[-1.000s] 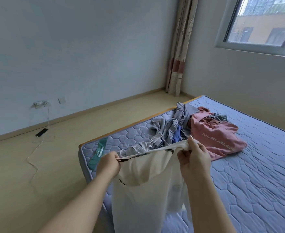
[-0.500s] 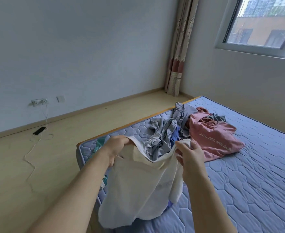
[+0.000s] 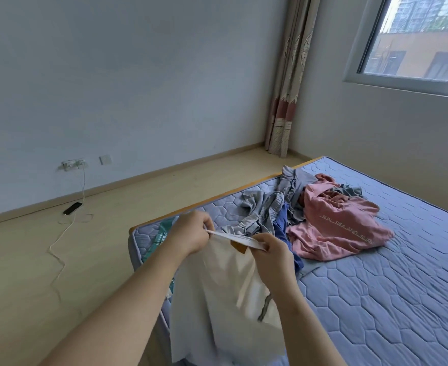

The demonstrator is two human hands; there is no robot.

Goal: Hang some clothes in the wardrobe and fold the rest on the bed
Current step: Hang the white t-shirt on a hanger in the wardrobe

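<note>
Hands now closer: left hand [image 3: 191, 233] and right hand [image 3: 273, 250] pinch the cream garment [image 3: 222, 299] by its top edge, taut between them; it hangs over the mattress [image 3: 376, 299] corner.

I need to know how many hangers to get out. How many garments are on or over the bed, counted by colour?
Cream garment, pinched at its top edge by the left hand and the right hand: 1
Pink garment: 1
Blue garment: 1
Grey garments, tangled together so hard to separate: at least 2
Total: at least 5
</note>
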